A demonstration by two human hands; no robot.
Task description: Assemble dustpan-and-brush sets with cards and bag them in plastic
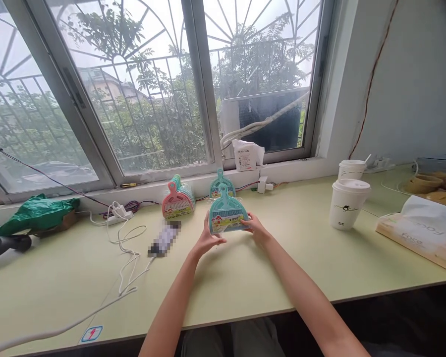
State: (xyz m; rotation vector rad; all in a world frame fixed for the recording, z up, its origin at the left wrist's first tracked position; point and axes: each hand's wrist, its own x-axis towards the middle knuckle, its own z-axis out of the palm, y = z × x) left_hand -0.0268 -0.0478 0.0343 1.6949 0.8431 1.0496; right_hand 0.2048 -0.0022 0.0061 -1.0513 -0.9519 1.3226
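Between both hands I hold a packaged teal mini dustpan and brush set (228,210), its handle upward and a printed label across its lower front. My left hand (207,239) grips its left side, thumb pointing right below it. On its lower right corner are the fingers of my right hand (255,225). Directly behind it a second teal dustpan set (220,179) stands upright near the sill, partly hidden. To the left, a row of several dustpan sets (178,202) stands upright, a pink one in front and green ones behind.
A phone (164,239) lies on the table, with white cables (128,258) around it and a power strip (119,214) behind. A green plastic bag (37,214) is far left. On the right stand paper cups (347,206) and a tissue pack (423,230). A window runs along the back.
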